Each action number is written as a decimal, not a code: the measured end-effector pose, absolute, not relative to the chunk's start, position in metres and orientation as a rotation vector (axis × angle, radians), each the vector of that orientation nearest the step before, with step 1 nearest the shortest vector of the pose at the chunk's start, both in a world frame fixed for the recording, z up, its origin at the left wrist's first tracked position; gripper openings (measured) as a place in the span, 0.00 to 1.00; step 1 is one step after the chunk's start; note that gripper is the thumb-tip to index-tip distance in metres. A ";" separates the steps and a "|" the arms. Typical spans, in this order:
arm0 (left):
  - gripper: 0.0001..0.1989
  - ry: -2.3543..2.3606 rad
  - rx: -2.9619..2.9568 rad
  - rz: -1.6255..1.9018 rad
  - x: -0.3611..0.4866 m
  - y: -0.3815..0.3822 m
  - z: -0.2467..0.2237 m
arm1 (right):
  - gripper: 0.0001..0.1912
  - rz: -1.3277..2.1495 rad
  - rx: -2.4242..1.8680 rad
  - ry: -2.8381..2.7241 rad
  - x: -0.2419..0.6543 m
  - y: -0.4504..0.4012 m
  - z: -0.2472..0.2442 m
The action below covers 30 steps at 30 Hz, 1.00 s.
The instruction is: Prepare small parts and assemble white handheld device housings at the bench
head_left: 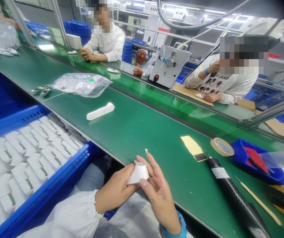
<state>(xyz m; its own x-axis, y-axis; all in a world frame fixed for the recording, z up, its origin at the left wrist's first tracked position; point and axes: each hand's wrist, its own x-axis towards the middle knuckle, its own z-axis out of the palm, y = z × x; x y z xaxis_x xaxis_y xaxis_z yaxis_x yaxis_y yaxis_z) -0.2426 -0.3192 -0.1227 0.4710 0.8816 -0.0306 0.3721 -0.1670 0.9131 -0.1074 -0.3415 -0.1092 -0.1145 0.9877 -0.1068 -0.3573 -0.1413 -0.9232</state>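
Observation:
My left hand (118, 188) is closed around a white plastic housing (140, 173) with a raised, flat-topped end, held above the table's near edge. My right hand (160, 195) steadies the same housing from the other side, its thumb pressed on the front and its longer fingers stretched out behind. At a right fingertip shows a small white scrap (146, 150); whether it is touched I cannot tell. Farther up the green table (142, 125) lies a long white plastic piece (100, 111) with a rounded end. The housing's underside is hidden by my fingers.
At left, a blue crate (65, 173) holds several rows of white parts. A clear plastic bag (82, 84) lies beyond. To the right are a black electric screwdriver (231, 195), a wooden stick (258, 200), a tape roll (221, 146) and a blue tray (238, 155). Two co-workers sit opposite.

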 end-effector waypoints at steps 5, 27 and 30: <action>0.07 1.105 1.833 0.647 -0.244 -0.323 -0.125 | 0.30 1.509 -0.971 -0.937 -0.108 -0.344 -0.109; 0.07 1.205 1.894 0.586 -0.248 -0.334 -0.113 | 0.25 1.516 -1.017 -0.608 -0.112 -0.326 -0.119; 0.07 1.229 1.865 0.557 -0.251 -0.333 -0.112 | 0.24 1.515 -0.999 -0.610 -0.109 -0.324 -0.122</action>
<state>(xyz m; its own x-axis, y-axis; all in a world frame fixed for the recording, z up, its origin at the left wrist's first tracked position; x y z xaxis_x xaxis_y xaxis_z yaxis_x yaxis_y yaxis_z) -0.2509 -0.3333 -0.1115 0.4269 0.9016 -0.0702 0.5412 -0.1925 0.8185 -0.1093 -0.3241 -0.1219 0.0269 0.9673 -0.2521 -0.5224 -0.2014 -0.8286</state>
